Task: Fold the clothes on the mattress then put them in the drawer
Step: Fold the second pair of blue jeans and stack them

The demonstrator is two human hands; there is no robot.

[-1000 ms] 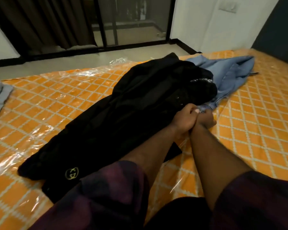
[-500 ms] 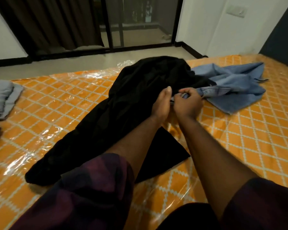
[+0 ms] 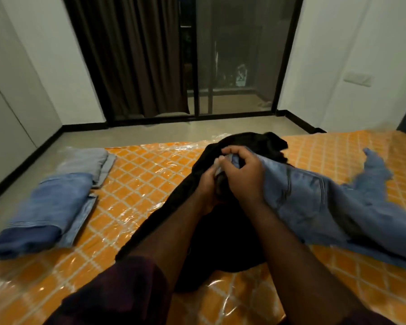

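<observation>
Over the black garment in the middle of the mattress, gripped one end of the blue jeans with curled fingers of left hand and right hand, long axis trailing right and near, on the right hand's side.

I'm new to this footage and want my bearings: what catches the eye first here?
The left hand and right hand meet at centre, gripping the edge of a crumpled light blue denim garment that trails right, above a loose black garment. Under them lies a plastic-wrapped orange diamond-patterned mattress, with folded blue denim and a folded grey cloth at its left.
</observation>
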